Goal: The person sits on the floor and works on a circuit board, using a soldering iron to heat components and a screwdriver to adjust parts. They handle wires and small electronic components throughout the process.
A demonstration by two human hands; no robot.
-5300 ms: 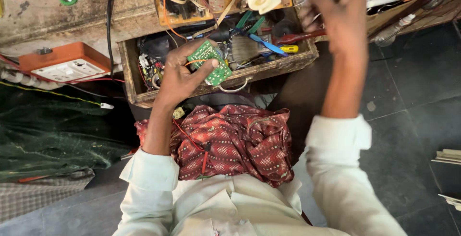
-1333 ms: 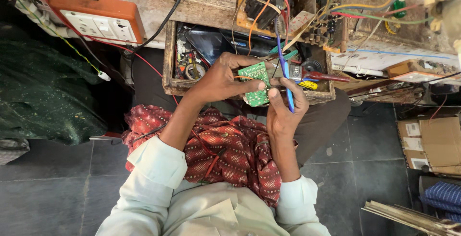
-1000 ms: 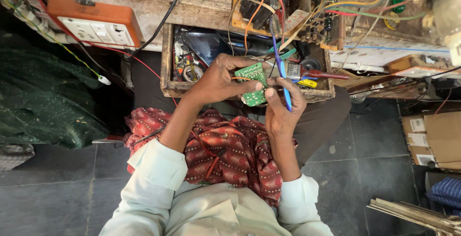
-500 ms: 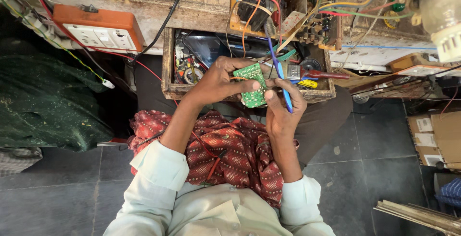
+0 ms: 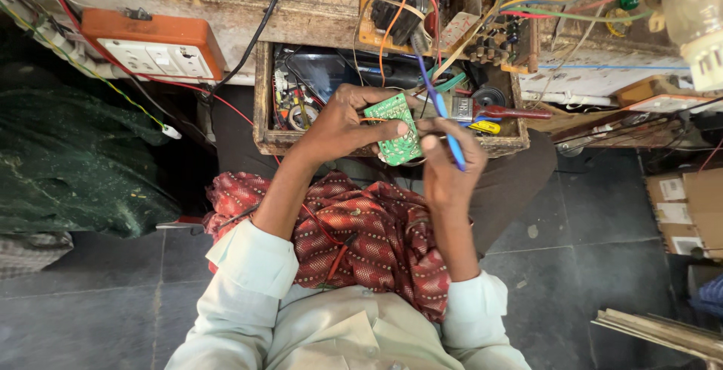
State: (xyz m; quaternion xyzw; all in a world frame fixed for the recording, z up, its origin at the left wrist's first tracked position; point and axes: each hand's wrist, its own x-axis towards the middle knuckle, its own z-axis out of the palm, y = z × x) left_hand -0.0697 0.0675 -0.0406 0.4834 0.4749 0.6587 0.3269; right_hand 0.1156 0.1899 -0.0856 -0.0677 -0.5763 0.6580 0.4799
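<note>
My left hand (image 5: 343, 124) grips a small green circuit board (image 5: 393, 129) by its edge, holding it over the open wooden drawer (image 5: 280, 143). Just right of it, my right hand (image 5: 450, 168) is closed around a thin blue-handled tool (image 5: 439, 112), probably a soldering iron, whose upper end points up past the board toward the bench. The two hands nearly touch at the board's lower right corner. A red patterned cloth (image 5: 354, 234) lies across my lap below them.
The drawer holds wires, small parts and a red-handled tool (image 5: 520, 112). An orange switch-and-socket box (image 5: 147, 44) is fixed to the bench at left. A chassis with coloured wires (image 5: 422, 5) sits on the bench above. Cardboard boxes (image 5: 689, 204) stand at right on the dark tiled floor.
About five seconds ago my right hand was raised high at the bench; it has come down with the blue-handled tool beside the board. Over the last second both hands stay almost still.
</note>
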